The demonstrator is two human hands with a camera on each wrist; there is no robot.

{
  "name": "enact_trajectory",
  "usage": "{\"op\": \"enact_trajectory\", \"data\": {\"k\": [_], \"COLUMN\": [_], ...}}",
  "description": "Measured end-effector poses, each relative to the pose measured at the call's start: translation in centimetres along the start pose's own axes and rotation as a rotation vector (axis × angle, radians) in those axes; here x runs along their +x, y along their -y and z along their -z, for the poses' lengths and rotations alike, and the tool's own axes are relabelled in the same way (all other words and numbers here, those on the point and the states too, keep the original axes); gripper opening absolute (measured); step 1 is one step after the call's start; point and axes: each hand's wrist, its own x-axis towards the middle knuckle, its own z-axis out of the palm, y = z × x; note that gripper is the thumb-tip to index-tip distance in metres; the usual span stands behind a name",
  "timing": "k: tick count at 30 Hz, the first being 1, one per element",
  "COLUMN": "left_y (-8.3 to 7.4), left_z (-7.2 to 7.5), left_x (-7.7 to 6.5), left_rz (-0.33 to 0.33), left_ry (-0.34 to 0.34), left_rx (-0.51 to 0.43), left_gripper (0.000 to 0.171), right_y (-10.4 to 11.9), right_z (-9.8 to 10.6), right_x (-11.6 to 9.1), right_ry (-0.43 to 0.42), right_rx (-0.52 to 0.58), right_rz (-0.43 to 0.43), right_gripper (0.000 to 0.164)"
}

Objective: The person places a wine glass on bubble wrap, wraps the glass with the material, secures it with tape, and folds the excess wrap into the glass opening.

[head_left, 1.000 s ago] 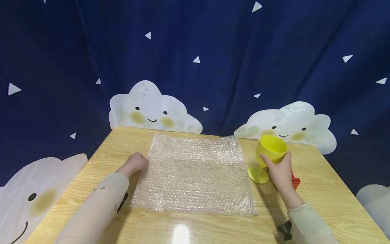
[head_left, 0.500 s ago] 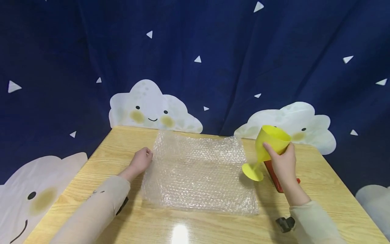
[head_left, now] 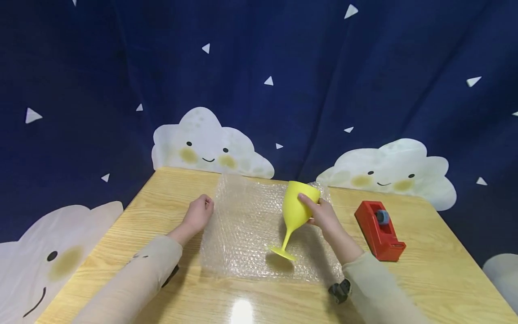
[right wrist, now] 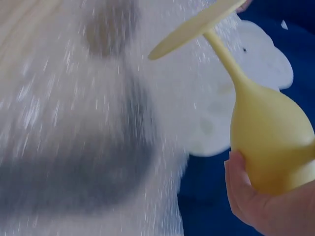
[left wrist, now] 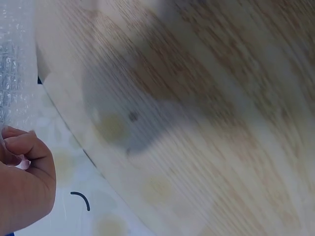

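A yellow goblet (head_left: pixel 297 209) is held tilted by my right hand (head_left: pixel 325 218), whose thumb and fingers grip its bowl. Its round foot hangs low over a sheet of bubble wrap (head_left: pixel 251 234) spread on the table, and a shadow falls under it. In the right wrist view the goblet (right wrist: pixel 270 128) shows its stem and foot clear of the sheet. At the sheet's left edge, my left hand (head_left: pixel 199 213) has curled fingers that pinch the bubble wrap. The left wrist view shows those fingers (left wrist: pixel 29 145) against the film.
To the right of the sheet stands a red tape dispenser (head_left: pixel 379 231) with a roll in it. A wooden table (head_left: pixel 174 184) carries everything. Behind it hangs a dark blue curtain (head_left: pixel 243 58) with printed clouds.
My right hand has carried the goblet leftward from beside the tape dispenser to above the bubble wrap, uncovering the dispenser. My left hand has lifted the sheet's left edge slightly and shifted right.
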Motion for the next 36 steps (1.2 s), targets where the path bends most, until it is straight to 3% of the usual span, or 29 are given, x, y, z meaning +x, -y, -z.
{"op": "enact_trajectory", "data": {"k": [11,17,25,36], "left_y": [0.0,-0.2,-0.3,-0.7], "left_z": [-0.6,-0.9,-1.9,-2.8], "left_x": [0.2,0.2,0.3,0.5], "left_rz": [0.003,-0.003,0.013,0.037], "left_ry": [-0.016,-0.025,-0.035,-0.048], "left_rx": [-0.005,0.000,-0.008,-0.021], "left_gripper": [0.025,0.024,0.022,0.021], "right_y": [0.7,1.2,0.5,-0.6], "right_z": [-7.3,-10.4,-12.4,-13.5], "right_x": [1.4,1.8,2.3,3.5], "right_ry": [0.153,0.195,0.211,0.195], "right_rx": [0.076,0.081,0.008,-0.028], "right_rz": [-0.052,-0.086,-0.111,-0.104], "right_gripper": [0.062,0.063,0.065,0.066]}}
